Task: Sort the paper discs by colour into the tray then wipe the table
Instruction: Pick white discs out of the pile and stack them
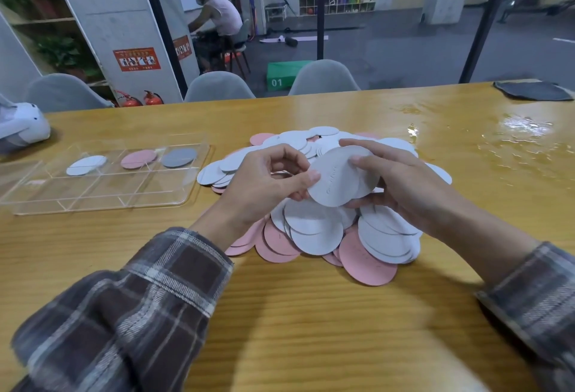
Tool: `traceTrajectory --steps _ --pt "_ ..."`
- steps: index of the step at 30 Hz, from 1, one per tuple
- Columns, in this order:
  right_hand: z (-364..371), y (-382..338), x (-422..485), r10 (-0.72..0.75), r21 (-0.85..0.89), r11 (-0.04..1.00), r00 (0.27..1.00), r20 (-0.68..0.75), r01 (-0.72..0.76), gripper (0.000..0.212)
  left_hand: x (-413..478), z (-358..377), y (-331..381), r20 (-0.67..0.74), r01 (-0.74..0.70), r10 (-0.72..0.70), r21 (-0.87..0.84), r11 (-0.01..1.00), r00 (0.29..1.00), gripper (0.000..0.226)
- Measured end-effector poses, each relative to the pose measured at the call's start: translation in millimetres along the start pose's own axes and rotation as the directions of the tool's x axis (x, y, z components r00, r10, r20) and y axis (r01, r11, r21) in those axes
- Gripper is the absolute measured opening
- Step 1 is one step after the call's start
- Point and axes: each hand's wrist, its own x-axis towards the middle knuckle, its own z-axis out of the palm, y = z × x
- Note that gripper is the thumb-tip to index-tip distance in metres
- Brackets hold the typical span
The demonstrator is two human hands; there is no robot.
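A heap of white and pink paper discs (320, 230) lies on the wooden table in front of me. Above it both hands hold a small stack of white discs (337, 178). My left hand (264, 183) pinches the stack's left edge between thumb and fingers. My right hand (401, 177) grips its right side, fingers over the top, thumb beneath. The clear divided tray (102, 202) sits to the left. Its back compartments hold a white disc (86, 165), a pink disc (138, 159) and a grey disc (179, 157).
A dark grey cloth (533, 90) lies at the table's far right corner. A wet patch (510, 130) glistens on the table to the right. A white object (18, 127) sits at the far left edge. Grey chairs (323, 79) stand behind the table.
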Motion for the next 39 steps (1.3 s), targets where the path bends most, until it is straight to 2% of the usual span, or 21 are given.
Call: traceTrajectory --steps 7,13,18,20,23,25,27,30,36,39 --pt "3 1 -5 -0.002 -0.002 1.000 0.996 0.094 0.002 0.023 -2 10 -4 -0.051 0.002 -0.002 0.007 1.000 0.999 0.021" --pt "2 4 -5 -0.035 -0.078 0.996 0.990 0.134 0.045 0.042 -3 17 -5 -0.064 -0.011 0.011 -0.008 1.000 0.998 0.019" --pt "0 6 -4 -0.046 -0.097 0.994 0.989 0.142 0.060 0.045 -4 15 -3 -0.070 -0.005 0.007 0.020 1.000 0.997 0.024" --pt "-1 6 -3 -0.042 -0.098 0.994 0.990 0.131 0.055 0.044 -1 8 -3 -0.110 -0.023 0.035 0.109 0.994 0.993 0.024" --pt "-3 6 -3 -0.033 -0.124 0.991 0.995 0.090 0.044 0.043 4 -8 -6 -0.143 -0.070 0.148 0.441 0.895 0.979 0.022" --pt "-3 6 -2 -0.025 -0.116 0.993 0.997 0.071 0.033 0.042 3 -16 -9 -0.056 -0.042 0.096 0.609 0.792 0.994 0.020" --pt "-4 6 -1 -0.016 -0.102 0.994 0.998 0.060 0.022 0.040 1 -19 -9 0.038 -0.026 0.002 0.659 0.752 0.999 0.024" --pt "-2 6 0 -0.003 -0.107 0.994 0.999 0.042 0.008 0.037 1 -22 -9 0.084 -0.057 0.001 0.662 0.748 0.996 0.029" --pt "0 3 -3 0.008 -0.114 0.993 0.999 0.031 -0.004 0.037 0 -21 -5 0.097 -0.097 0.046 0.630 0.770 0.994 0.021" --pt "0 1 -4 0.028 -0.094 0.995 0.999 0.020 -0.026 0.036 2 -23 -1 0.092 -0.104 0.064 0.548 0.830 0.994 0.013"
